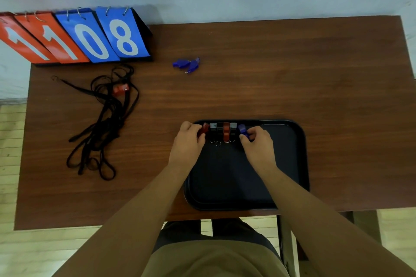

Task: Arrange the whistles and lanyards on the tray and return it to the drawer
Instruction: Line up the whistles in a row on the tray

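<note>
A black tray (290, 164) lies on the wooden table near its front edge. Along the tray's far side stands a row of whistles (221, 131), black and red, with small key rings. My left hand (188, 144) pinches a red whistle (205, 128) at the left end of the row. My right hand (256, 144) pinches a blue whistle (242, 129) at the right end. Two blue whistles (186, 65) lie together farther back on the table. A tangle of black lanyards (105, 119) sprawls at the left, with a red whistle (120, 89) among them.
A flip scoreboard (74, 36) with red and blue number cards stands at the table's back left corner. The wooden table (270, 69) is backed by a pale wall. A chair frame (284, 243) shows below the front edge.
</note>
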A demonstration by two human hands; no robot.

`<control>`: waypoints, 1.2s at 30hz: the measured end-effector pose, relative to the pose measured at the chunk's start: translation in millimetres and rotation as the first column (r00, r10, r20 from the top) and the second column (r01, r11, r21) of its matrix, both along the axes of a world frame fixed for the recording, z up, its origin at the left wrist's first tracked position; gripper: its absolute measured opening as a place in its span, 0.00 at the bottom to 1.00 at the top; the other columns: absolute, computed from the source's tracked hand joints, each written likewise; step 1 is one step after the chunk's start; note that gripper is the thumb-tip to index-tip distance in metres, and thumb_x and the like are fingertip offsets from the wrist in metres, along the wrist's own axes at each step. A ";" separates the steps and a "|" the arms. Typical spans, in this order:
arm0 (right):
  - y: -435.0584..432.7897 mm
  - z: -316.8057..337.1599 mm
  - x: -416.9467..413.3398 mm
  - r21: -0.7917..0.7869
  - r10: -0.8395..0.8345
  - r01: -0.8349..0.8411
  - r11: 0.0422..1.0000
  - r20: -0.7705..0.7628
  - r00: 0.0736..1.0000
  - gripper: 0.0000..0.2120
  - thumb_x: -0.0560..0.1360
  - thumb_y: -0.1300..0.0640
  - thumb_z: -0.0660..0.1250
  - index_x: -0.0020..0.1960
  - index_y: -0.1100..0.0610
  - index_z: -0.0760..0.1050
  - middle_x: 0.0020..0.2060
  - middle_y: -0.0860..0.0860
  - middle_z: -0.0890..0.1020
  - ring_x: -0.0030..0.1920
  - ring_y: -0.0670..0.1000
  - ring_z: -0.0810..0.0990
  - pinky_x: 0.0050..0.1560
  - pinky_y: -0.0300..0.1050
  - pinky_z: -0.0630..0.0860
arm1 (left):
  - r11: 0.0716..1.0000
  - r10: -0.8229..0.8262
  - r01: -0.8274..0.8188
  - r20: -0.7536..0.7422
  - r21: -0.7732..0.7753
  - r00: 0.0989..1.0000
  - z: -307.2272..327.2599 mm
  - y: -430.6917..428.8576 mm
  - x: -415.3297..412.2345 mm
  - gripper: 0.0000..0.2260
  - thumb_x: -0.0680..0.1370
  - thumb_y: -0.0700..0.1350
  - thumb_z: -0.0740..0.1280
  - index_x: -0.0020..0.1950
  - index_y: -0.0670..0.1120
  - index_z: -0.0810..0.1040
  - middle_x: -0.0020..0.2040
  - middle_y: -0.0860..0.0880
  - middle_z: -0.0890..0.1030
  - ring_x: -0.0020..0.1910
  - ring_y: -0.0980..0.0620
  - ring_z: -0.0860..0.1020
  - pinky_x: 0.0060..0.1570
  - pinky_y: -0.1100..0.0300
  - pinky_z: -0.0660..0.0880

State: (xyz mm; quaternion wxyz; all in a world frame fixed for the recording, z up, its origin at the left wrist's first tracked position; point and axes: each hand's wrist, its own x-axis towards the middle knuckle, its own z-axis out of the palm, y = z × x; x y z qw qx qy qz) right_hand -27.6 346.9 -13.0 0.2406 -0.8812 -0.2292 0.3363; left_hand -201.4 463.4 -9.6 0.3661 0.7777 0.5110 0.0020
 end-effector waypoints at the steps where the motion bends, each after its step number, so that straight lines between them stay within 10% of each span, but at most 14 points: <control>1: -0.1 0.1 -0.2 0.000 -0.003 0.003 1.000 -0.003 1.000 0.10 0.79 0.54 0.69 0.58 0.57 0.76 0.53 0.52 0.76 0.42 0.43 0.74 0.40 0.35 0.70 | 1.000 0.013 -0.013 0.002 0.004 1.000 -1.0 0.1 -0.2 0.13 0.82 0.45 0.65 0.65 0.45 0.78 0.56 0.50 0.74 0.48 0.54 0.78 0.53 0.58 0.78; 36: 26.6 35.8 3.3 0.057 0.085 -0.093 0.994 0.128 0.988 0.13 0.81 0.55 0.63 0.64 0.58 0.74 0.61 0.53 0.73 0.46 0.50 0.79 0.48 0.46 0.79 | 0.989 0.105 -0.099 0.051 -0.111 0.993 23.3 16.7 -5.9 0.13 0.81 0.47 0.66 0.65 0.48 0.77 0.54 0.53 0.79 0.47 0.60 0.77 0.41 0.71 0.70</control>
